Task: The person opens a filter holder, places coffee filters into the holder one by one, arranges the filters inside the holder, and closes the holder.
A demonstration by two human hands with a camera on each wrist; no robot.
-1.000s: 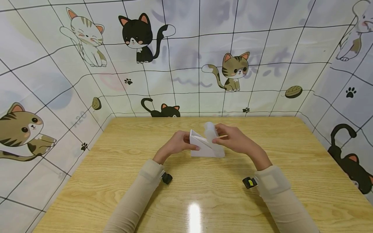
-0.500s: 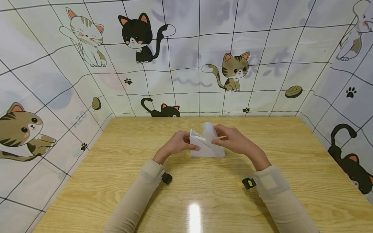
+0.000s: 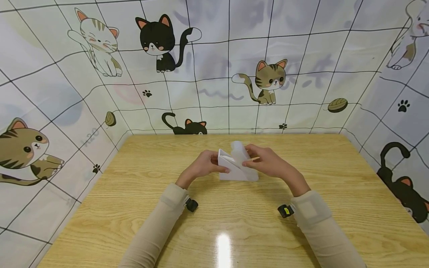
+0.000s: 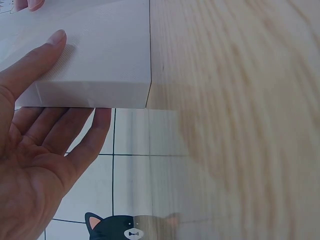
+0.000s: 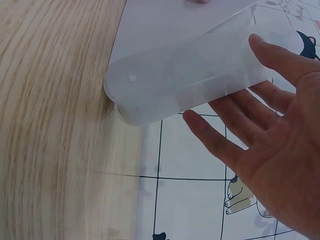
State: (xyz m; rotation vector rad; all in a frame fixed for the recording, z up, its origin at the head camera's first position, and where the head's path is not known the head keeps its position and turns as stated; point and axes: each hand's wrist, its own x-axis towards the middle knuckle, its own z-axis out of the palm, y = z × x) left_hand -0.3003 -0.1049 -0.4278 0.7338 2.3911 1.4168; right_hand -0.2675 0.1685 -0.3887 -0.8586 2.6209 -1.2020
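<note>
A white holder with a slanted top edge [image 3: 231, 173] stands on the table between the hands. My left hand [image 3: 203, 164] grips its left end, thumb on the near face and fingers behind, as the left wrist view shows on the white wall [image 4: 105, 50]. In my right hand [image 3: 269, 162] is a long translucent plastic case with rounded ends [image 3: 238, 152], pinched between thumb and fingers. The case leans to the left against the holder's lower right side. In the right wrist view, the case [image 5: 185, 70] overlaps the holder's wall [image 5: 150, 25], its rounded lower end close to the table.
The wooden table [image 3: 214, 216] has a bright light reflection near its front. A cloth backdrop with cat drawings and grid lines [image 3: 214, 89] rises behind and on both sides. Small black wrist cameras [image 3: 191, 205] hang by both beige sleeves [image 3: 315, 210].
The upper end of the translucent case has tipped a little to the left, with my right hand shifting slightly left along with it. My left hand and the white holder stay in place.
</note>
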